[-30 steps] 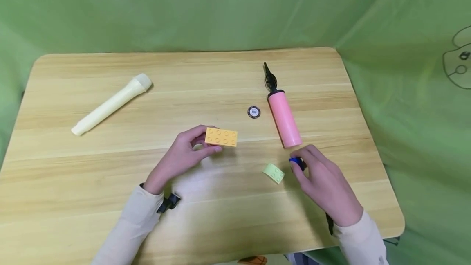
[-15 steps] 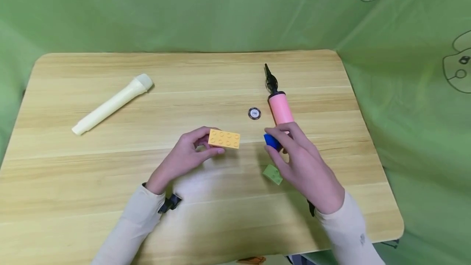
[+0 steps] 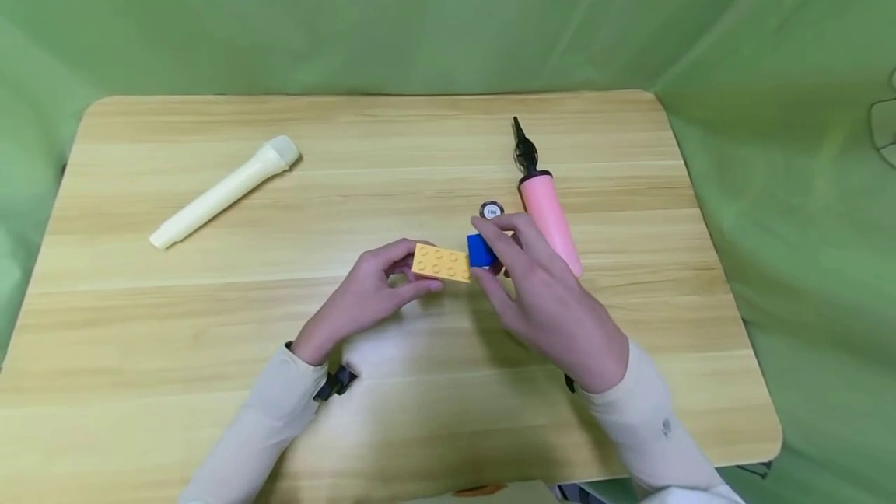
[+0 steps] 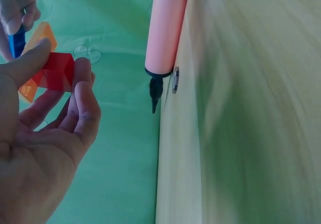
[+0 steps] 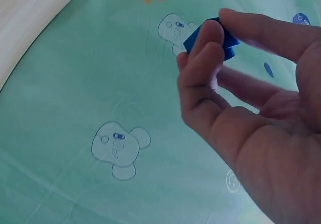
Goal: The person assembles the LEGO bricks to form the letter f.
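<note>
My left hand point(image 3: 367, 290) pinches a red toy building brick point(image 4: 59, 73) between thumb and fingers, clearest in the left wrist view. Against the red brick sits a yellow-orange toy building brick point(image 3: 439, 262), its studs facing up in the head view. My right hand point(image 3: 549, 306) pinches a small blue toy building brick point(image 3: 479, 251) between thumb and fingertips. In the head view the blue brick is right at the yellow-orange brick's right end, overlapping its edge. The right wrist view shows the blue brick point(image 5: 230, 40) partly covered by fingers.
Behind the right hand lie a poker chip point(image 3: 491, 210) and a pink hand pump point(image 3: 549, 216) with a black nozzle. A cream microphone-shaped object point(image 3: 224, 193) lies at the left of the wooden table point(image 3: 175, 348). Green curtains point(image 3: 364, 29) hang around it.
My right hand has carried the blue brick leftward, up to the yellow-orange brick. The left hand keeps its hold, shifting slightly right in view. The light green brick is now hidden beneath the right hand.
</note>
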The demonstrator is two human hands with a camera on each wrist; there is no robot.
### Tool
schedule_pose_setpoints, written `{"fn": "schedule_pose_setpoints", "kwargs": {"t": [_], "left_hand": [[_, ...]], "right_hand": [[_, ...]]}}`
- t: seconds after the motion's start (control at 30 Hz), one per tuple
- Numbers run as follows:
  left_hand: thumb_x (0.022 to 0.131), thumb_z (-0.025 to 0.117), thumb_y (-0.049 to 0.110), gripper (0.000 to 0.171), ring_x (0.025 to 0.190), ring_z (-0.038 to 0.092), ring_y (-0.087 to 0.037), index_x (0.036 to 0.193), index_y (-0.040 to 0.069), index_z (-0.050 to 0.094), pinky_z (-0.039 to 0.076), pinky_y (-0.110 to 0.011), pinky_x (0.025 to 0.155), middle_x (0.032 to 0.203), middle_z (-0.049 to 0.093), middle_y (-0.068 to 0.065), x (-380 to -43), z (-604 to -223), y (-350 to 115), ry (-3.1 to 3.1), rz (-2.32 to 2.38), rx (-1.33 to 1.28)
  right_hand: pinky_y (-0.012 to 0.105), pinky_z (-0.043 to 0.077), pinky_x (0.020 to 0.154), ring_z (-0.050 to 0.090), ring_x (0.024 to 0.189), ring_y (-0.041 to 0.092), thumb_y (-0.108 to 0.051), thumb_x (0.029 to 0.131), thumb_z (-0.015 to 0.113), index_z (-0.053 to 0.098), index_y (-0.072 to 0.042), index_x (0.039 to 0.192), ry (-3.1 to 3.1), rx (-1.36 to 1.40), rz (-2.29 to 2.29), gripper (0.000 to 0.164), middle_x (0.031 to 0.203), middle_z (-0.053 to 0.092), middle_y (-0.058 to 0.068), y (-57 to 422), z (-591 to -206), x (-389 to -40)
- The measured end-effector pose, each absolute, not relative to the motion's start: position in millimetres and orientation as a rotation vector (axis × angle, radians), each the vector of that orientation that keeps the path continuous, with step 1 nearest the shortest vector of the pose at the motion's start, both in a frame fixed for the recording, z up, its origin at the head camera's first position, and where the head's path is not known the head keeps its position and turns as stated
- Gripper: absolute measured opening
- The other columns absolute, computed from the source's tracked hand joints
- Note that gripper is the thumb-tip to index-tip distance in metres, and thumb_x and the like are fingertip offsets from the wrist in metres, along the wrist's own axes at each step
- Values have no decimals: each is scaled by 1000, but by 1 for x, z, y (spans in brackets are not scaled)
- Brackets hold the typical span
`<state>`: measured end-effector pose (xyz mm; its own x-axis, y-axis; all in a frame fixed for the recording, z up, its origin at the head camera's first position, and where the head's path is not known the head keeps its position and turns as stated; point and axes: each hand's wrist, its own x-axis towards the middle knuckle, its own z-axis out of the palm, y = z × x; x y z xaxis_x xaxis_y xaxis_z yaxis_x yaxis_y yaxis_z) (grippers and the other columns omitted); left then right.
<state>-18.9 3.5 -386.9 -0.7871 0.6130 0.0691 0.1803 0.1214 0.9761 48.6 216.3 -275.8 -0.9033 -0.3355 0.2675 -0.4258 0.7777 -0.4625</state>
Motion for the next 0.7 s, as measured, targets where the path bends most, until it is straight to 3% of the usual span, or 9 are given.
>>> {"fn": "schedule_pose_setpoints", "kwargs": {"t": [0.23, 0.7], "left_hand": [[87, 79, 8, 36, 88, 66, -16, 120, 3, 65, 57, -41, 78, 106, 69, -5, -19, -388, 6, 2048, 1720, 783], [86, 76, -2, 38, 90, 64, -18, 122, -1, 63, 57, -41, 85, 106, 69, -8, -20, -388, 6, 2056, 1744, 836]], "right_hand": [[26, 54, 73, 56, 85, 17, 0, 84, 79, 59, 4, 121, -2738, 672, 884, 43, 113, 56, 12, 207, -280, 42], [27, 55, 74, 59, 89, 16, -16, 84, 83, 67, 1, 118, -2756, 708, 733, 42, 112, 59, 8, 198, -291, 37]]}}
